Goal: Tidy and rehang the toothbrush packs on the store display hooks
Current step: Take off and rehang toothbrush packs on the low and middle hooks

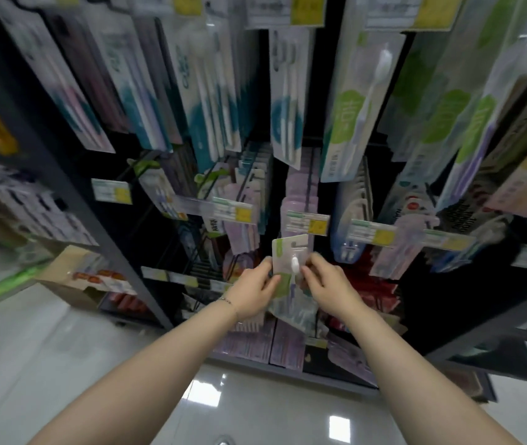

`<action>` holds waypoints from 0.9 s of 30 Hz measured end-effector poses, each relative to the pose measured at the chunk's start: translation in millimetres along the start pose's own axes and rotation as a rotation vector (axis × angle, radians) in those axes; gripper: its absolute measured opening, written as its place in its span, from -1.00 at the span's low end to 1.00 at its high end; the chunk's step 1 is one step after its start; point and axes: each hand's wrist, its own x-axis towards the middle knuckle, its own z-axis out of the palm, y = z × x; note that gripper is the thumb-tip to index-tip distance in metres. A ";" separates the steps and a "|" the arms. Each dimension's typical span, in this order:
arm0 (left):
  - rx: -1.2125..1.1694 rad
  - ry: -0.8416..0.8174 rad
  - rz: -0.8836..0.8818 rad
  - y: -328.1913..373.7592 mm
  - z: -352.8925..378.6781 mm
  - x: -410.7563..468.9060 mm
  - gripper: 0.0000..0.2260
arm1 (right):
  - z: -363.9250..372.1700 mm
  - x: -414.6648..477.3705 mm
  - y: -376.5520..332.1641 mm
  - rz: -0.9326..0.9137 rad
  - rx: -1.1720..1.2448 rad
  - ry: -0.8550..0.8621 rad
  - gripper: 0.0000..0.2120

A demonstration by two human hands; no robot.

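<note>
One toothbrush pack [287,255], white with green patches, sits between two hands at the display's middle, just below one yellow-cornered price tag [307,222]. The left hand [252,293] grips its left edge and the right hand [326,287] pinches its right edge. One thin bracelet [226,300] circles the left wrist.

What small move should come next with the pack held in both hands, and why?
Probably raise the toothbrush pack toward the price tag, where its hook likely ends: left hand and right hand grip it just below, hang slot unhooked.
</note>
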 end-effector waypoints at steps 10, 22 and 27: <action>-0.051 0.136 0.116 -19.0 -95.1 -20.7 -0.79 | 23.9 35.2 -85.2 -0.174 0.025 0.106 -0.88; -0.209 0.221 0.339 36.2 -162.5 0.0 -0.92 | -23.8 67.8 -142.5 -0.301 0.129 0.320 -0.84; -0.227 0.204 0.392 68.8 -167.6 15.9 -0.85 | -52.7 66.2 -148.4 -0.277 0.184 0.393 -0.85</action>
